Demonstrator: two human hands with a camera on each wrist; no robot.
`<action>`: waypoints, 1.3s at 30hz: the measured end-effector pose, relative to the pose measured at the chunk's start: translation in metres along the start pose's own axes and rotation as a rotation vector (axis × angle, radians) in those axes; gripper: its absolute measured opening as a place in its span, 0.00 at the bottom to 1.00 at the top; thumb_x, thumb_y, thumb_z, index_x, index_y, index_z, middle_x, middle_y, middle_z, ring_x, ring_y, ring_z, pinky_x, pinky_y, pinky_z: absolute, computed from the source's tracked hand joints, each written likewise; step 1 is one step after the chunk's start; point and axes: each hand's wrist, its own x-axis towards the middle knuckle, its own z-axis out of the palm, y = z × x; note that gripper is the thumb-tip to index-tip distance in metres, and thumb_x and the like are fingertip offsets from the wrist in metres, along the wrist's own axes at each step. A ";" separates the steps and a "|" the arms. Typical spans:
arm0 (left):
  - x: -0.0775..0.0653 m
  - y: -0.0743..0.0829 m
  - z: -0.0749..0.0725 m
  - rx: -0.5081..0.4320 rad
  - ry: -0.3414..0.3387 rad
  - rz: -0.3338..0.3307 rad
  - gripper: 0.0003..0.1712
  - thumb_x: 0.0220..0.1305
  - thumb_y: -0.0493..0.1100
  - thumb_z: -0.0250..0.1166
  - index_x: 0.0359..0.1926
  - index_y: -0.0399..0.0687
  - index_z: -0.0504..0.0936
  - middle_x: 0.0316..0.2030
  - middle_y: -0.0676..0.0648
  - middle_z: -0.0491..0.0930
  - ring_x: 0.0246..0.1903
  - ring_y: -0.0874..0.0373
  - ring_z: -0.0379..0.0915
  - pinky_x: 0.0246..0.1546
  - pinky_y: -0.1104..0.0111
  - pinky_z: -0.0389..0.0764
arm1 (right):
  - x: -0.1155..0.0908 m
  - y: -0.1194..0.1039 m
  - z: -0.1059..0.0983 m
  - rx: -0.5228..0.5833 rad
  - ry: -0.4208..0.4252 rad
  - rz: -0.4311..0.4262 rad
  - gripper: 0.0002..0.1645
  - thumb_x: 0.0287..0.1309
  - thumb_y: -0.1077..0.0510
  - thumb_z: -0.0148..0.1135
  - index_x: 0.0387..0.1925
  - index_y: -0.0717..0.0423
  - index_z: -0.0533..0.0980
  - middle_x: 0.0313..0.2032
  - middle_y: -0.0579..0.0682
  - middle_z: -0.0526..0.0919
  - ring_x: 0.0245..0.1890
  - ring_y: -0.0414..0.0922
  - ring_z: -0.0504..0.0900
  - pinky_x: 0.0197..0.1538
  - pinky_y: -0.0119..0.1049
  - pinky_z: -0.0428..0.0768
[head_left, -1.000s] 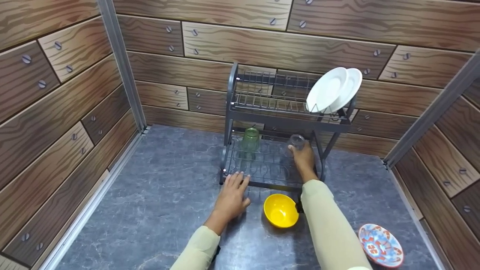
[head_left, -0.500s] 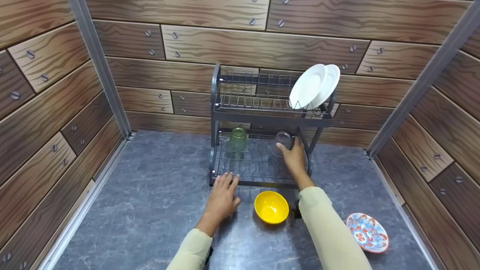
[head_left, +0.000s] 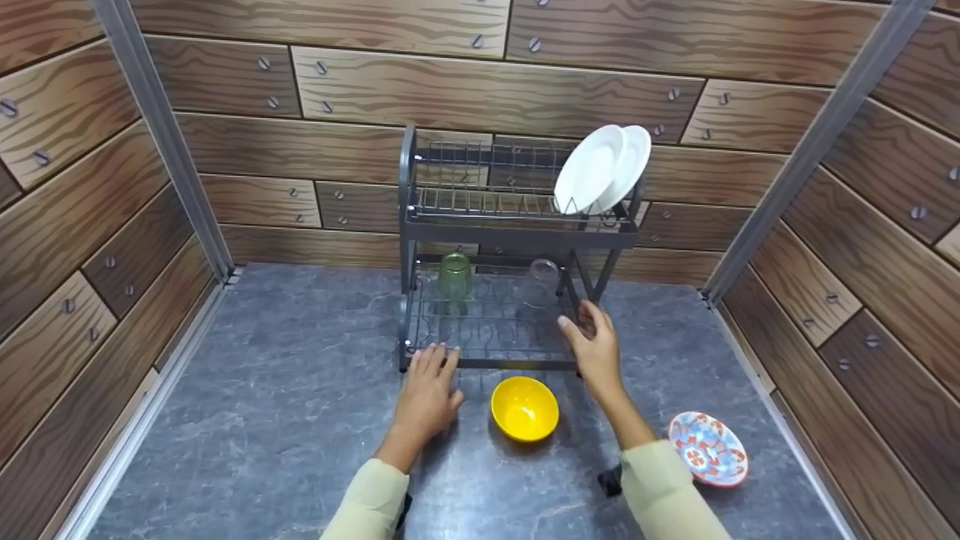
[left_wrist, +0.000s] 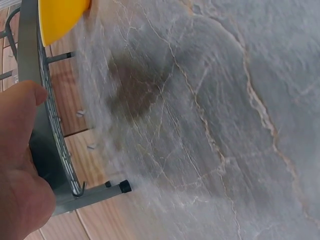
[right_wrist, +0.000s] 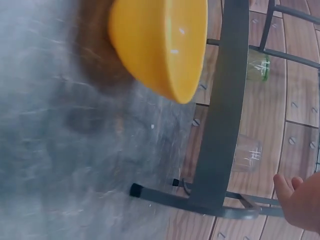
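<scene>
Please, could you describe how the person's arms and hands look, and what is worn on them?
The plain, pale cream sleeves leave the left hand and right hand bare, without gloves. A small black piece shows beside each sleeve; its details are too small to tell.

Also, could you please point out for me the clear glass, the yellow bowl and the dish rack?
Clear glass (head_left: 541, 286), head view: on its side.
Yellow bowl (head_left: 525, 409), head view: on its inner surface.
Dish rack (head_left: 519, 236), head view: on its upper front rail.
</scene>
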 end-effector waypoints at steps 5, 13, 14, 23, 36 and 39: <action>0.001 -0.003 -0.001 -0.008 0.009 -0.007 0.39 0.57 0.51 0.63 0.68 0.45 0.66 0.65 0.38 0.65 0.67 0.42 0.56 0.70 0.50 0.52 | -0.026 0.005 -0.009 0.007 -0.004 0.022 0.40 0.57 0.42 0.64 0.64 0.60 0.67 0.55 0.57 0.72 0.57 0.51 0.71 0.62 0.48 0.71; 0.002 -0.005 -0.003 -0.008 0.026 -0.012 0.38 0.58 0.51 0.62 0.68 0.46 0.65 0.65 0.39 0.66 0.67 0.42 0.57 0.70 0.50 0.52 | -0.070 0.026 -0.004 -0.029 0.022 0.089 0.32 0.59 0.44 0.63 0.60 0.58 0.73 0.52 0.56 0.78 0.54 0.50 0.76 0.58 0.45 0.75; 0.002 -0.005 -0.004 -0.003 0.030 -0.011 0.38 0.58 0.51 0.61 0.69 0.46 0.65 0.64 0.39 0.66 0.67 0.42 0.57 0.70 0.50 0.52 | -0.074 0.029 -0.002 -0.035 0.026 0.102 0.32 0.59 0.45 0.63 0.59 0.58 0.74 0.52 0.56 0.78 0.54 0.50 0.76 0.57 0.44 0.76; 0.000 -0.004 -0.002 -0.025 0.070 0.000 0.37 0.56 0.50 0.63 0.67 0.45 0.68 0.62 0.38 0.68 0.65 0.42 0.59 0.69 0.49 0.54 | -0.107 0.050 0.012 -0.007 0.013 0.222 0.30 0.61 0.51 0.63 0.61 0.61 0.72 0.55 0.59 0.78 0.56 0.52 0.77 0.56 0.43 0.77; -0.005 0.001 0.000 -0.037 0.058 0.001 0.37 0.57 0.51 0.63 0.67 0.45 0.67 0.61 0.38 0.69 0.65 0.41 0.59 0.69 0.48 0.54 | -0.118 0.063 0.021 0.013 -0.037 0.340 0.35 0.62 0.49 0.61 0.64 0.66 0.67 0.60 0.64 0.73 0.60 0.57 0.73 0.60 0.44 0.75; -0.005 0.003 0.001 -0.042 0.059 0.003 0.38 0.57 0.51 0.63 0.68 0.46 0.67 0.61 0.38 0.69 0.65 0.41 0.59 0.69 0.49 0.54 | -0.119 0.065 0.020 0.019 -0.041 0.371 0.35 0.63 0.48 0.60 0.64 0.65 0.67 0.60 0.63 0.73 0.60 0.55 0.73 0.59 0.43 0.75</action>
